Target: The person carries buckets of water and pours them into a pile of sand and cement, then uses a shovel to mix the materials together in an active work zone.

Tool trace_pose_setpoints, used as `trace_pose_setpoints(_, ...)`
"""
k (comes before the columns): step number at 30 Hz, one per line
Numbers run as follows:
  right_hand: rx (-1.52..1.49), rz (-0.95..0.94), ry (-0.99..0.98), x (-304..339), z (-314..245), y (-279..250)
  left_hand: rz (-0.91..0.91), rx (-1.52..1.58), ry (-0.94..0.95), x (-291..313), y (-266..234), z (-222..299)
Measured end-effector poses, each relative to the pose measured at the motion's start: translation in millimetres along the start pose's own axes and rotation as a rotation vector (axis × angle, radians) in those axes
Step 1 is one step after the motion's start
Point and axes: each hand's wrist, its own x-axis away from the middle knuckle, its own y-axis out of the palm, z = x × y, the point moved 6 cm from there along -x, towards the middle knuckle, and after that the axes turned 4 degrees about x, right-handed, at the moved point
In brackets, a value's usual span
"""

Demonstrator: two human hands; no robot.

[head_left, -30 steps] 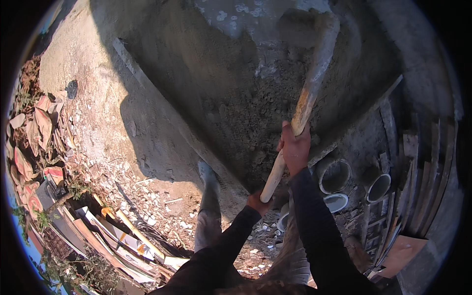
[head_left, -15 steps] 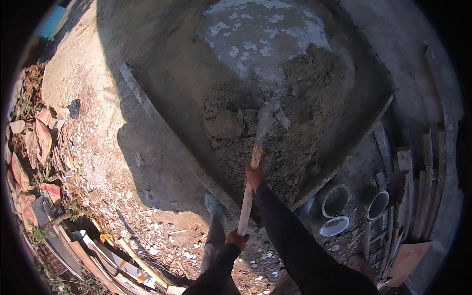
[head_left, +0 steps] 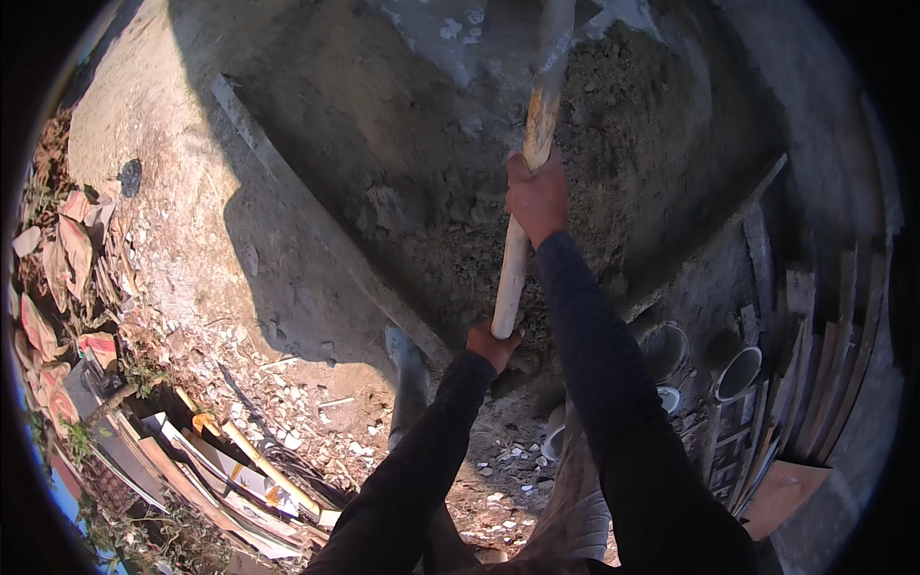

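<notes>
My right hand (head_left: 539, 196) is wrapped around the middle of a long wooden tool handle (head_left: 515, 264). My left hand (head_left: 494, 345) grips the same handle at its near end. The pole slants up and away from me, its far part coated in grey mud; the working end cannot be made out. Beneath it lies a heap of damp, grey-brown sandy mix (head_left: 431, 182), with a pool of cloudy water (head_left: 436, 38) at its far side. Low boards, among them a left board (head_left: 297, 196), edge the heap in a V toward me.
Two buckets, one with a pale rim (head_left: 738, 374), stand at the right beside stacked planks (head_left: 829, 355). At the left lie crumpled sacks (head_left: 75, 259), scrap boards (head_left: 206, 479) and pale rubble (head_left: 297, 402). My boot (head_left: 407, 369) is close to the left board's near end.
Both hands have risen and moved away from me with the handle. Its far part, earlier down at the mix, now reaches up over the pool. My view has shifted slightly.
</notes>
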Motion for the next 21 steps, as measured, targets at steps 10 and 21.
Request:
trace_pose_setpoints(10, -0.120, -0.171, 0.751, 161, 241, -15, -0.148, -0.175, -0.383, 175, 48, -114)
trace_pose_setpoints(21, 0.108, -0.237, 0.053, 239, 76, 21, 0.033, 0.032, -0.309, 243, 43, -178)
